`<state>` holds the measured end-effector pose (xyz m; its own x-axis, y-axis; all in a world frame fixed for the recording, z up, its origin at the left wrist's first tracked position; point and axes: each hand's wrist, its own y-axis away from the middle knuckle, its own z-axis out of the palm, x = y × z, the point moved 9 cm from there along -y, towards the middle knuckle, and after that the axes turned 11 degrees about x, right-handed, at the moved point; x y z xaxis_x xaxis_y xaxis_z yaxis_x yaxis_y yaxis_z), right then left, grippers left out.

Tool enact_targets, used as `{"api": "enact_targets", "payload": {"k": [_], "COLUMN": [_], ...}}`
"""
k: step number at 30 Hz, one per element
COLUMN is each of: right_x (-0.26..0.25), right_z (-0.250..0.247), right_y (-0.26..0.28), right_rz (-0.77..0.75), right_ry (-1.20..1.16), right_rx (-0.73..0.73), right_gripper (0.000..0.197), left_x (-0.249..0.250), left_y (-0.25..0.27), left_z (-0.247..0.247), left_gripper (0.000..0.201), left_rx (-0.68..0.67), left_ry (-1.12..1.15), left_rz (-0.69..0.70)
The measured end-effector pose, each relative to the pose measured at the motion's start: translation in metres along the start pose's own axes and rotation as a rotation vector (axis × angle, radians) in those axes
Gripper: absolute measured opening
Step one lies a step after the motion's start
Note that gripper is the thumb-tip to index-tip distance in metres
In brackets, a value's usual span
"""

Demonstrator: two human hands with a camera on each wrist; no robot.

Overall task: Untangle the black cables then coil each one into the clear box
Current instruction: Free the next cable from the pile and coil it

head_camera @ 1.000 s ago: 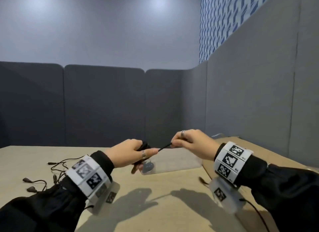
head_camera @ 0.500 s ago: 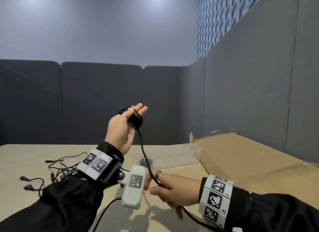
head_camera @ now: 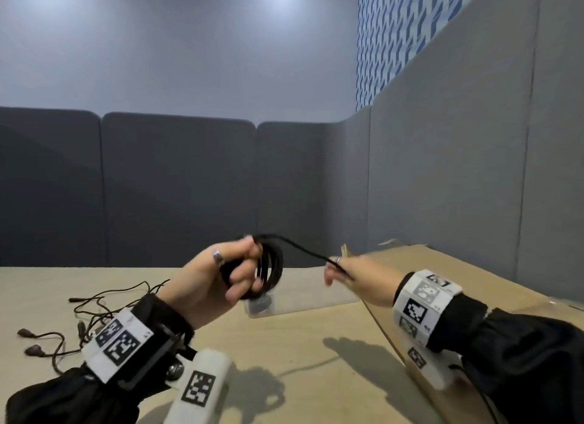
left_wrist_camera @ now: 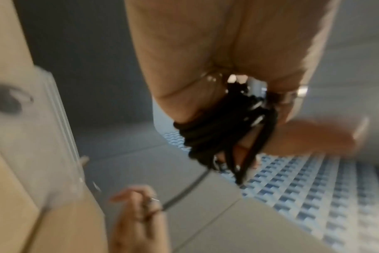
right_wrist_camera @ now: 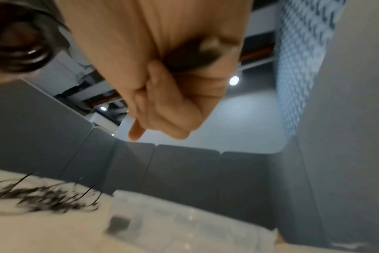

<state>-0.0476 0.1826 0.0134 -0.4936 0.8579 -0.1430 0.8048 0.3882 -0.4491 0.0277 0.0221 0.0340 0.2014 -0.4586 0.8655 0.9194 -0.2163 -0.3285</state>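
Note:
My left hand [head_camera: 221, 275] is raised above the table and grips a black cable coil [head_camera: 270, 265] wound in several loops around its fingers; the loops [left_wrist_camera: 218, 130] show close up in the left wrist view. From the coil a free strand [head_camera: 303, 250] runs right to my right hand [head_camera: 350, 275], which pinches it; the dark cable [right_wrist_camera: 190, 56] lies between its curled fingers. The clear box [head_camera: 313, 297] sits on the table below and behind both hands, with a dark item [head_camera: 260, 303] inside at its left end. More tangled black cables [head_camera: 94, 310] lie on the table at the left.
A flat cardboard sheet [head_camera: 442, 265] leans at the right against the grey partition [head_camera: 442, 186]. Dark grey panels [head_camera: 177, 190] close off the back of the light wooden table [head_camera: 300, 344]. Loose plug ends [head_camera: 31, 349] lie near the table's left edge.
My left hand has come down and curled around the coil. My right hand has swung up from low near the table to the right of the coil, drawing the strand over.

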Motion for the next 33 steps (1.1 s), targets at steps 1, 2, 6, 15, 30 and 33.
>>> {"api": "enact_targets", "payload": {"k": [1,2,6,15,30,33], "right_x": [-0.011,-0.025,-0.079,-0.085,-0.083,-0.084], "right_z": [0.014,0.021,0.010,-0.051,0.042,0.036], "right_y": [0.006,0.013,0.034,0.019,-0.002,-0.001], "right_rz": [-0.024,-0.044,-0.139,-0.145,-0.129,-0.133], "right_ry": [-0.014,-0.053,-0.072,0.048,-0.559,-0.545], "right_rx": [-0.054,-0.070,0.063,0.445,-0.011,0.035], "right_gripper": [0.017,0.013,0.016,0.040,0.056,0.046], "left_x": [0.006,0.012,0.023,-0.021,-0.040,-0.038], "left_y": [-0.003,-0.007,-0.024,-0.034,-0.040,-0.039], "left_z": [0.002,0.003,-0.007,-0.004,-0.057,-0.055], "left_gripper": [0.037,0.032,0.009,0.045,0.068,0.075], "left_rx": [0.029,0.064,0.288,0.115,0.299,0.293], "left_ry": [0.167,0.310,0.239,-1.031,-0.935,-0.966], "left_rz": [0.023,0.051,0.278,0.227,0.097,0.150]}}
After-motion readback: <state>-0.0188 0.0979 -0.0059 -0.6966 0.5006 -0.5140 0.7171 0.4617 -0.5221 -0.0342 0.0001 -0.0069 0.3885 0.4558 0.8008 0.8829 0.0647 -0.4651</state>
